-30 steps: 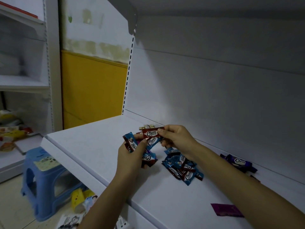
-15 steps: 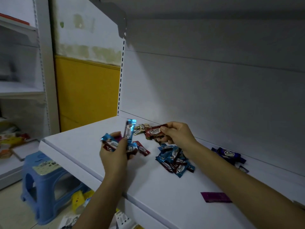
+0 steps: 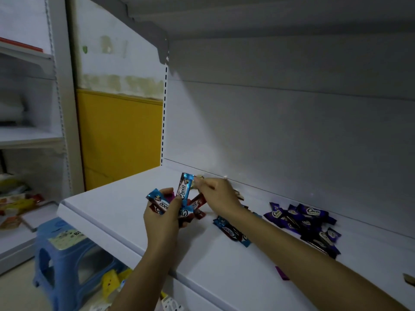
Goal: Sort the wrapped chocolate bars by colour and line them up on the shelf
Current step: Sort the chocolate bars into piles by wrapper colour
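My left hand (image 3: 164,217) grips a fan of blue Choco bars (image 3: 158,202) above the white shelf (image 3: 116,212). One blue bar (image 3: 185,187) stands upright out of the fan. My right hand (image 3: 221,196) is just right of it, with thumb and forefinger pinched at that bar's top corner. A red bar (image 3: 198,199) shows below my right hand. More blue bars (image 3: 231,230) lie loose on the shelf under my right forearm. A heap of purple bars (image 3: 303,221) sits by the back panel at the right.
A magenta wrapper (image 3: 281,272) lies near the shelf's front at the right. Pale bars (image 3: 239,195) peek out behind my right hand at the back panel. A blue plastic stool (image 3: 60,250) stands on the floor at lower left, with packets around it.
My right hand no longer holds the red bar and has moved left to the upright blue bar. The view has swung right, so the purple heap shows more fully.
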